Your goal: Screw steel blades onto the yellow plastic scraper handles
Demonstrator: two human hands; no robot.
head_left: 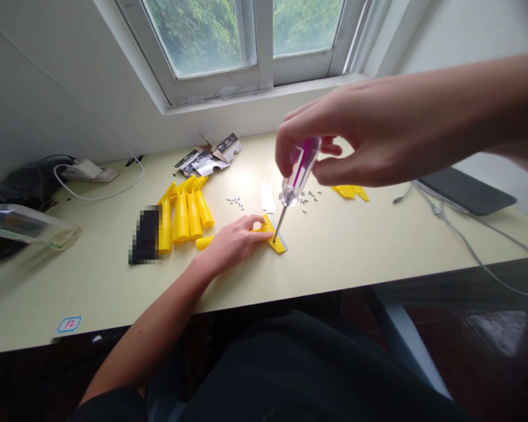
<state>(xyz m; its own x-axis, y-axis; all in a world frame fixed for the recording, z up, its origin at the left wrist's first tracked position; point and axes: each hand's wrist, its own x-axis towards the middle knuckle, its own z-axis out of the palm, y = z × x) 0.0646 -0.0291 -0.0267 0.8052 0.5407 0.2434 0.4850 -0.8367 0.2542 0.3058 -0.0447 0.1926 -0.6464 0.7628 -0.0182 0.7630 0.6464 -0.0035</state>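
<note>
My right hand [356, 138] grips the clear, pink-cored handle of a screwdriver [295, 176], held nearly upright. Its metal tip touches a flat yellow plastic part [276, 239] lying on the pale desk [114, 275]. My left hand [232, 241] lies flat on the desk and presses on the left side of that yellow part, fingers curled over its edge. A short yellow tube piece [203, 242] lies just left of my left hand.
Several yellow handle-shaped parts [183, 214] lie left of the hand beside a black object [146, 235]. Small screws [235, 201] and a white strip [267, 197] lie behind. More yellow pieces [349, 191], torn packaging [209, 158], cables [475, 246], a dark tablet [466, 190], a plastic bag [22, 225].
</note>
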